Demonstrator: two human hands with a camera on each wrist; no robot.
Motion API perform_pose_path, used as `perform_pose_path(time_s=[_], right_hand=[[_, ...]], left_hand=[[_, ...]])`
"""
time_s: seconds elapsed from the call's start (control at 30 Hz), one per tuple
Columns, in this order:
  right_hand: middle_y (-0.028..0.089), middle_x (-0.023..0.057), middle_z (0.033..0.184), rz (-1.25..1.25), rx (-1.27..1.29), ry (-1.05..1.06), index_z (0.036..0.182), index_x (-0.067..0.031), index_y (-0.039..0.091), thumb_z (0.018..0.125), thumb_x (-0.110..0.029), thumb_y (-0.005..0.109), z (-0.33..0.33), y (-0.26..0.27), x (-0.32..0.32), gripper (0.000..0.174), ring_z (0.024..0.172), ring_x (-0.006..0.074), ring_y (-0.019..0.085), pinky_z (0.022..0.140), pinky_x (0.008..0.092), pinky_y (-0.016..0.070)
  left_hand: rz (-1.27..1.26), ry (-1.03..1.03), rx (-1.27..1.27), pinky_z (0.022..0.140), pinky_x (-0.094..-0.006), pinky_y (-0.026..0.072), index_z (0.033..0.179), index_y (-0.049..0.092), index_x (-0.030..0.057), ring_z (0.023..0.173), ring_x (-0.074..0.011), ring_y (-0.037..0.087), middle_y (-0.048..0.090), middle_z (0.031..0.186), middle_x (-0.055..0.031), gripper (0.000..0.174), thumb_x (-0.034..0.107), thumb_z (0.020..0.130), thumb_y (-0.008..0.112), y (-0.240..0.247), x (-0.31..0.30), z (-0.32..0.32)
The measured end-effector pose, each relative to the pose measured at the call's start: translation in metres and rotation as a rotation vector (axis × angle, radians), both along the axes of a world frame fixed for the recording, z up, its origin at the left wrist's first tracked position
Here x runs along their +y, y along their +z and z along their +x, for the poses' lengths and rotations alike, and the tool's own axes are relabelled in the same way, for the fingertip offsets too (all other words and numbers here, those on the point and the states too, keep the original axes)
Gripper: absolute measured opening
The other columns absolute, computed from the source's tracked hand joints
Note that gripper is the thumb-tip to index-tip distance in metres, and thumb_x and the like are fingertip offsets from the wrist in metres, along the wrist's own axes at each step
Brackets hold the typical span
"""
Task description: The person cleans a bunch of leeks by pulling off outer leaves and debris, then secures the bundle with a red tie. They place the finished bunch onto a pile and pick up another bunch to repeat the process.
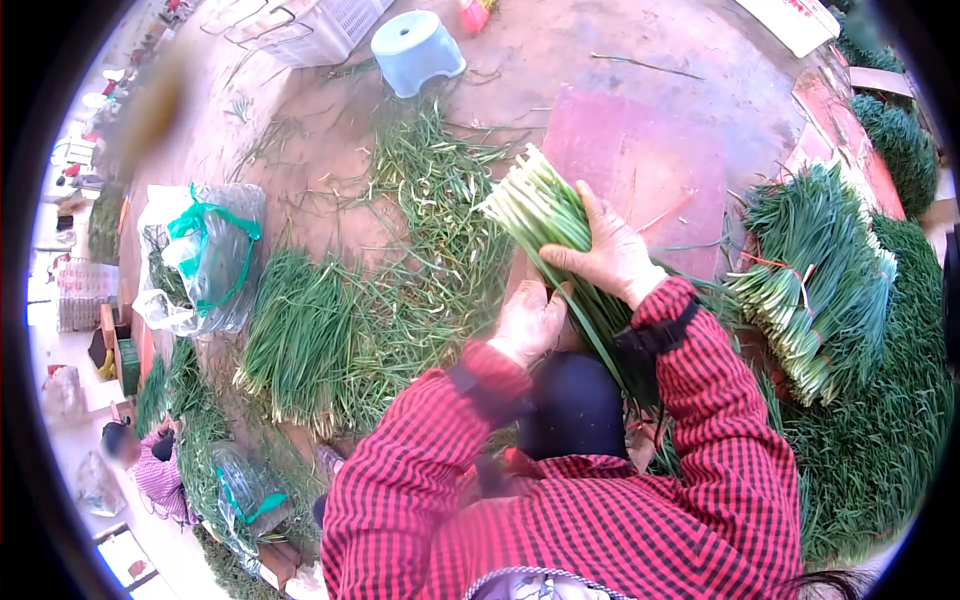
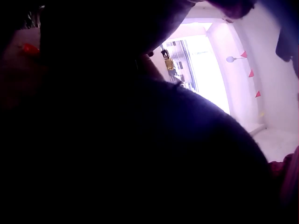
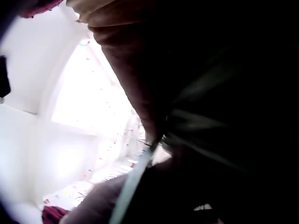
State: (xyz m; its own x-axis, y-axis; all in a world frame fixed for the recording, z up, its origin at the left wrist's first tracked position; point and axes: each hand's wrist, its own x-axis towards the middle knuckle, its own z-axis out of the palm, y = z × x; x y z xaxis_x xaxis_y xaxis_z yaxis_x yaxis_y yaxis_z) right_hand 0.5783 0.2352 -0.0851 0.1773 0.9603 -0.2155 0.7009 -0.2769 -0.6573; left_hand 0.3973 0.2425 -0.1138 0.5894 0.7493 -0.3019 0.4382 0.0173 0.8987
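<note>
In the head view my right hand [image 1: 612,252] grips a bunch of green chives [image 1: 545,215], its thumb laid across the near side. The pale cut ends point up and left, while the leaves run down past the right sleeve. Just below the bunch, my left hand [image 1: 532,318] has its fingers curled and thumb against a loose chive blade [image 1: 578,318]. A single blade [image 3: 131,182] crosses the right wrist view in front of a dark hand. The left wrist view is mostly black, with the bunch hidden there.
Loose chives [image 1: 300,335] and scattered trimmings [image 1: 440,200] cover the floor at left. Tied chive bundles [image 1: 815,285] are stacked at right. A reddish board [image 1: 640,130] lies ahead. Farther off are a blue stool [image 1: 415,50], a white crate [image 1: 310,30] and a plastic bag [image 1: 205,255].
</note>
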Motion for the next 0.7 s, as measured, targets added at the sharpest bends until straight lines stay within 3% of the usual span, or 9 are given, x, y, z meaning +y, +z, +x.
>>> perform_pose_path(time_s=[0.07,0.1,0.17,0.23,0.3,0.37,0.4,0.57,0.7], right_hand=[[0.050,0.0324,0.136,-0.001,-0.018,-0.071,0.153,0.0056,0.024,0.072,-0.063,0.074,0.005,-0.012,0.006,0.117,0.127,0.0427,0.052,0.105,0.0427,0.0437],[0.049,0.0315,0.139,-0.016,-0.034,-0.058,0.153,0.0058,0.024,0.074,-0.060,0.074,0.008,-0.010,0.007,0.115,0.131,0.0406,0.049,0.109,0.0412,0.0409],[0.046,0.0303,0.143,0.011,0.181,-0.082,0.153,0.0055,0.023,0.077,-0.059,0.074,0.018,-0.019,0.003,0.112,0.135,0.0382,0.047,0.112,0.0399,0.0376],[0.043,0.0276,0.149,-0.023,0.302,-0.146,0.154,0.0051,0.023,0.084,-0.053,0.071,0.035,-0.018,-0.001,0.103,0.141,0.0341,0.040,0.116,0.0370,0.0312],[0.048,0.0251,0.145,-0.009,0.444,-0.225,0.150,0.0010,0.034,0.094,-0.048,0.063,0.070,-0.037,-0.008,0.080,0.136,0.0282,0.046,0.114,0.0365,0.0333],[0.070,0.0134,0.104,0.050,0.477,-0.520,0.125,-0.0005,0.062,0.096,-0.047,0.061,0.113,-0.057,-0.022,0.054,0.098,0.0200,0.066,0.090,0.0326,0.0507],[0.070,0.0101,0.085,0.197,0.442,-0.622,0.110,-0.0017,0.069,0.095,-0.045,0.062,0.123,-0.058,-0.029,0.046,0.082,0.0175,0.067,0.076,0.0308,0.0528],[0.072,0.0131,0.077,-0.340,0.078,-0.628,0.091,-0.0021,0.072,0.089,-0.044,0.064,0.160,-0.042,-0.028,0.043,0.078,0.0233,0.070,0.074,0.0354,0.0545],[0.072,0.0197,0.090,-0.363,-0.214,-0.387,0.089,-0.0052,0.073,0.078,-0.038,0.070,0.135,-0.041,0.004,0.035,0.090,0.0327,0.070,0.083,0.0410,0.0534]], left_hand=[[-0.135,0.001,0.034,0.099,-0.0433,0.0459,0.149,0.033,0.0042,0.117,-0.0372,0.060,0.058,0.129,-0.0254,0.061,0.027,0.098,0.058,0.018,0.005,0.001],[0.044,-0.025,-0.011,0.096,-0.0418,0.0485,0.152,0.031,0.0053,0.112,-0.0326,0.063,0.061,0.127,-0.0216,0.064,0.033,0.099,0.054,-0.004,0.005,-0.004],[-0.034,-0.076,-0.061,0.092,-0.0402,0.0504,0.151,0.035,0.0065,0.108,-0.0293,0.064,0.064,0.122,-0.0192,0.062,0.037,0.099,0.050,-0.017,0.016,-0.021],[-0.436,0.041,-0.086,0.079,-0.0339,0.0536,0.145,0.048,0.0076,0.096,-0.0232,0.067,0.069,0.111,-0.0151,0.057,0.043,0.100,0.043,0.003,0.027,-0.027],[-0.450,0.238,-0.111,0.073,-0.0293,0.0536,0.131,0.060,0.0058,0.083,-0.0181,0.067,0.070,0.101,-0.0117,0.048,0.040,0.100,0.048,0.015,0.023,-0.042],[-0.267,0.245,-0.109,0.071,-0.0283,0.0532,0.125,0.063,0.0038,0.078,-0.0172,0.066,0.069,0.096,-0.0094,0.041,0.033,0.097,0.056,-0.031,0.020,-0.060],[-0.146,0.227,-0.056,0.071,-0.0282,0.0531,0.123,0.064,0.0031,0.077,-0.0171,0.065,0.069,0.095,-0.0085,0.037,0.028,0.095,0.060,-0.046,0.017,-0.060],[0.339,-0.037,0.266,0.074,-0.0282,0.0532,0.111,0.066,0.0019,0.081,-0.0181,0.064,0.060,0.091,-0.0055,0.029,0.006,0.082,0.069,-0.006,0.008,-0.037],[-0.119,0.195,-0.143,0.072,-0.0364,0.0538,0.113,0.065,0.0088,0.084,-0.0258,0.066,0.063,0.096,-0.0097,0.034,0.009,0.080,0.069,-0.015,0.005,-0.021]])
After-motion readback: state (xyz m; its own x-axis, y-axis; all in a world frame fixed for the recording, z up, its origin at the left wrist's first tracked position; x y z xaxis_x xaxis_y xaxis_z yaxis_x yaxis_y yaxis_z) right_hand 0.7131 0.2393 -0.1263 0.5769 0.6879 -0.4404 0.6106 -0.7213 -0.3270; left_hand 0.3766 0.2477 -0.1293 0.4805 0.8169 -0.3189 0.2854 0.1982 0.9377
